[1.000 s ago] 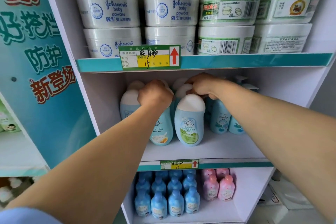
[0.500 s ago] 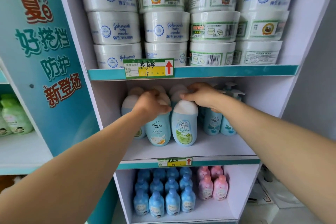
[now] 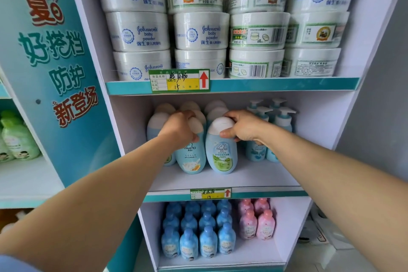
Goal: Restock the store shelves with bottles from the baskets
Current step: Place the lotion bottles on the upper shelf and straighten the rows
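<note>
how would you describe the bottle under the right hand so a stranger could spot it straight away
Find the middle shelf, below the stacked white powder tubs. At its front stand two pale blue bottles with white caps. It is the right one, the green-picture bottle gripped by the right hand; its neighbour, the orange-picture bottle, shows cream and orange instead.

Left hand [image 3: 180,127] covering the cap of one blue bottle [image 3: 191,157], rear bottle row mostly hidden, green bottles [image 3: 16,139] blurred at left edge, lower price tag [image 3: 210,193] unreadable.
</note>
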A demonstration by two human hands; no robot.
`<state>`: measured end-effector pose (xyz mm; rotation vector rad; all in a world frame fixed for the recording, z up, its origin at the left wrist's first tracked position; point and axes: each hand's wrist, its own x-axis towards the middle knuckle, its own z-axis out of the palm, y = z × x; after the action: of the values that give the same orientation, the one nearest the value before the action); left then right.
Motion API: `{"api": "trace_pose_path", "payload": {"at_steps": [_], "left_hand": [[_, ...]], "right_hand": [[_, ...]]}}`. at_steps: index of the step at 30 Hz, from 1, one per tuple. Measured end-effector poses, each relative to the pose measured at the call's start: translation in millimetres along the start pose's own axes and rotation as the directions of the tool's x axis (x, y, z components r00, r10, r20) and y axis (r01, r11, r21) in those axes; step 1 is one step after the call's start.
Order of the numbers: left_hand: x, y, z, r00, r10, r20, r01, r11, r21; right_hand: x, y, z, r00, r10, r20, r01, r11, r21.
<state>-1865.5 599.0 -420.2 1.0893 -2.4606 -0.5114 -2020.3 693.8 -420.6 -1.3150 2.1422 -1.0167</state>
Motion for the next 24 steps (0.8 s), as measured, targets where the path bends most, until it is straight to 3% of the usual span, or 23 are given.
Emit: {"api": "trace_pose_path", "payload": {"at_steps": [7,14,20,24], "left_hand": [[3,-4,6,1.000,0.023,-0.021,-0.022,0.999,0.029],[-11,-9,6,0.997,0.048,-0.068,-0.050,0.999,-0.019],[-18,-33,-18,0.972,0.070,-0.226,-0.054,0.995,0.078],[-7,-47,-26,0.993,-0.025,-0.115,0.059,0.950,0.308]], "right_hand": [[6,4,1,0.998,0.053,0.044,-0.059,0.987,0.149],[1,6,11,0.997,0.071,-0.040,-0.062,0.977,0.204],[-6,1,7,0.967,-0.043,-0.249,0.029,0.998,-0.057],[-5,-12,8,0.934,-0.147,-0.324,0.066,0.966,-0.249]]}}
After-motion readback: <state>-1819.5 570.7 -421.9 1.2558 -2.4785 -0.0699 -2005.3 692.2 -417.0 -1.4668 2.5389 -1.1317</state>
